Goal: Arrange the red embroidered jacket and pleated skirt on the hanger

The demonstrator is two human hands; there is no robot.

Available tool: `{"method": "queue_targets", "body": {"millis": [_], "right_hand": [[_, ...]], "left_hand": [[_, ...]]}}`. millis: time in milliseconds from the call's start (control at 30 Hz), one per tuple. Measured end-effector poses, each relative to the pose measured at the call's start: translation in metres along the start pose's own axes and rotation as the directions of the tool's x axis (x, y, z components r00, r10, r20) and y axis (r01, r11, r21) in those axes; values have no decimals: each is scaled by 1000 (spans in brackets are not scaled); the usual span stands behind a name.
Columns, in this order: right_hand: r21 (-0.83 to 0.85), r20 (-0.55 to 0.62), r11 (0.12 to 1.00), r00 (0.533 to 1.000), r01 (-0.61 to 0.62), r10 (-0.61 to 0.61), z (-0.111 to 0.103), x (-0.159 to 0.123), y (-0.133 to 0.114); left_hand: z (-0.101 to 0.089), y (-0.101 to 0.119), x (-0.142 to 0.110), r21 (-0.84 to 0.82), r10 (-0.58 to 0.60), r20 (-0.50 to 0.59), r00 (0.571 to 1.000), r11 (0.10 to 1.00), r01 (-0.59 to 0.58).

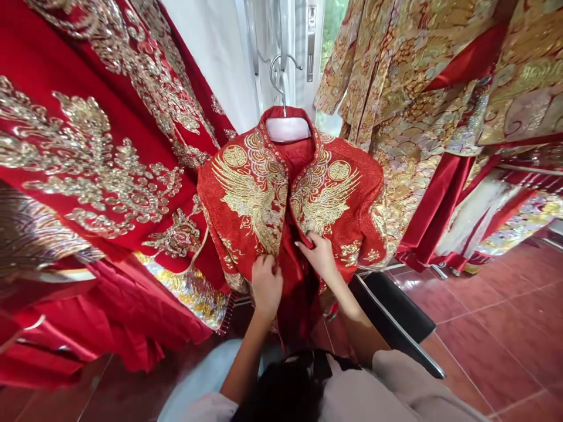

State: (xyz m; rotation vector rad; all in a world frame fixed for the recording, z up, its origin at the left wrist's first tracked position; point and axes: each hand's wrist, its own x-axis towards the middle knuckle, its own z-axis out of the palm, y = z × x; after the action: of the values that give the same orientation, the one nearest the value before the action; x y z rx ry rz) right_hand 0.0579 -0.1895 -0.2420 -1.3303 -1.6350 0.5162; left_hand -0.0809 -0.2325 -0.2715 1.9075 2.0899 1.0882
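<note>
Red textured jacket [303,193] with raised gold wing-shaped embroidery [255,202] hangs from a curved metal hanger [284,98]. Left hand [267,284] and right hand [322,257] each pinch one front edge [295,212]. Left of jacket: beaded red fabric [118,170]; right: gold-patterned cloth [404,129].

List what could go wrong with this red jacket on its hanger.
A hard tug from the left hand and right hand might pull the red jacket off its hanger.
Fingers could snag the gold embroidery near the front edges.
The beaded red gown, hanging close by, might catch a sleeve.
</note>
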Motion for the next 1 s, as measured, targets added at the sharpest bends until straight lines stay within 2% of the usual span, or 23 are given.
{"method": "queue_targets", "body": {"millis": [100, 167, 267, 333, 433, 500, 600, 667, 700, 800, 867, 933, 1000], "right_hand": [[63, -100, 998, 994, -28, 35, 1, -6, 17], [78, -168, 995, 983, -61, 74, 2, -10, 21], [49, -217, 995, 971, -92, 100, 5, -12, 21], [64, -187, 995, 979, -74, 84, 3, -13, 14], [162, -111, 987, 994, 16, 2, -12, -18, -9], [203, -121, 972, 988, 115, -92, -27, -21, -34], [180, -154, 952, 963, 246, -220, -38, -10, -68], [111, -81, 956, 961, 271, -263, -28, 9, -77], [54, -17, 963, 965, 263, -262, -19, 19, -75], [-194, 114, 966, 982, 169, -149, 15, 41, -54], [-306, 106, 948, 993, 81, -51, 31, 42, -31], [-299, 53, 954, 999, 16, 0, 38, 35, -10], [-193, -17, 981, 1000, -15, 12, 39, 26, 5]], "left_hand": [[4, -21, 6, -197, -158, -132, 979, 972, 131], [5, -29, 7, -270, -194, -179, 964, 952, 142], [0, -32, 6, -293, -128, -174, 976, 953, 73], [-10, -30, 3, -312, -65, -148, 987, 950, 16], [-27, -21, -11, -325, 6, -153, 988, 944, -56], [-28, -10, -23, -319, 68, -108, 992, 943, -99], [-5, 7, -28, -342, 169, 99, 981, 931, -126], [22, 16, -19, -357, 153, 192, 970, 931, -76], [37, 18, -11, -355, 123, 198, 972, 934, -46], [72, 17, 16, -333, 36, 153, 988, 943, 17], [84, 10, 25, -302, 11, 136, 991, 953, 31], [90, 1, 23, -252, -3, 127, 992, 967, 35], [93, -9, 9, -186, -25, 116, 993, 981, 47]]}}
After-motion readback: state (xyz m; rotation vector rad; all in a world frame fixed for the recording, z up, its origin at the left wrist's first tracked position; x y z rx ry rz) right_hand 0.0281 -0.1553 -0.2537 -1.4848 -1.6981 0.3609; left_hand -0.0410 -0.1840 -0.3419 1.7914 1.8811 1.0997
